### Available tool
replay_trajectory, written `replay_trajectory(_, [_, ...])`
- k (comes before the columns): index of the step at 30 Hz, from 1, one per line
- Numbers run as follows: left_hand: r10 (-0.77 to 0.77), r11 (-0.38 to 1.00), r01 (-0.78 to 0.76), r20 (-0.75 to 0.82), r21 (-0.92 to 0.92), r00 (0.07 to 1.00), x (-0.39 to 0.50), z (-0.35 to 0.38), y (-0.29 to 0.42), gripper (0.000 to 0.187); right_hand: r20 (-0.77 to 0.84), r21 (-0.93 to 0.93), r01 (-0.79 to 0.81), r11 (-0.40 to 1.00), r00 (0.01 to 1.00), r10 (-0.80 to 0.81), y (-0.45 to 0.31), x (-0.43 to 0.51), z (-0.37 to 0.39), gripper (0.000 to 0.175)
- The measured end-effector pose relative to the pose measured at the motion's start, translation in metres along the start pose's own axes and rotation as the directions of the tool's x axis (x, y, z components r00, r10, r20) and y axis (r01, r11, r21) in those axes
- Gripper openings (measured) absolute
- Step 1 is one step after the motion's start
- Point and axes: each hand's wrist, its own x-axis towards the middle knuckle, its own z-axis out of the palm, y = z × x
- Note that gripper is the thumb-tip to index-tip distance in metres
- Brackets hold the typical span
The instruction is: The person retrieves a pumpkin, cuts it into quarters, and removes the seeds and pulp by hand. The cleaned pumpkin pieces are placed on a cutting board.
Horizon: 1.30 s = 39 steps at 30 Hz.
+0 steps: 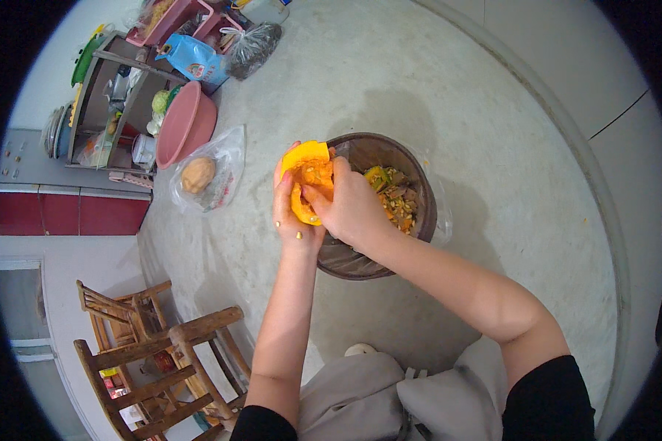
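Note:
My left hand [295, 220] is closed around a piece of orange pumpkin [304, 160], its hollow side with stringy pulp turned up. The fingers of my right hand [356, 206] reach into that hollow; whether they pinch any pulp is hidden. Pale seeds stick to my left wrist and to the rim of the pumpkin. Below and to the right of the piece stands a round bin [431, 212] with a dark plastic liner. Pumpkin seeds, pulp and peel scraps [400, 206] lie in it.
A peeled roundish vegetable [198, 175] rests on a clear plastic bag [226, 187] on the floor. Beyond are a pink basin [190, 127], a shelf [96, 110] with vegetables, a blue bag [196, 60] and a knotted dark-filled bag [254, 49]. Wooden chairs [138, 364] stand at the lower left.

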Motion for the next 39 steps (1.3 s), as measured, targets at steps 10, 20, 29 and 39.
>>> replay_trajectory(10, [-0.127, 0.992, 0.129, 0.092, -0.009, 0.988, 0.006, -0.004, 0.013, 0.045, 0.256, 0.080, -0.173, 0.982, 0.955, 0.148, -0.005, 0.012, -0.029, 0.028])
replay_trajectory(20, [-0.083, 0.982, 0.080, 0.011, 0.170, 0.996, -0.001, 0.010, 0.009, 0.039, 0.154, -0.040, 0.015, 0.999, 0.988, -0.008, 0.003, 0.017, -0.020, 0.029])
replay_trajectory(29, [-0.153, 0.948, 0.176, -0.108, 0.263, 0.982, -0.001, 0.015, 0.012, 0.036, 0.225, 0.045, -0.282, 0.958, 0.938, 0.265, 0.007, 0.018, -0.023, 0.028])
replay_trajectory(39, [-0.246, 0.962, 0.259, -0.146, 0.081, 0.958, 0.004, 0.011, 0.020, 0.032, 0.108, 0.144, -0.096, 0.985, 0.991, 0.081, 0.005, 0.030, -0.032, 0.033])
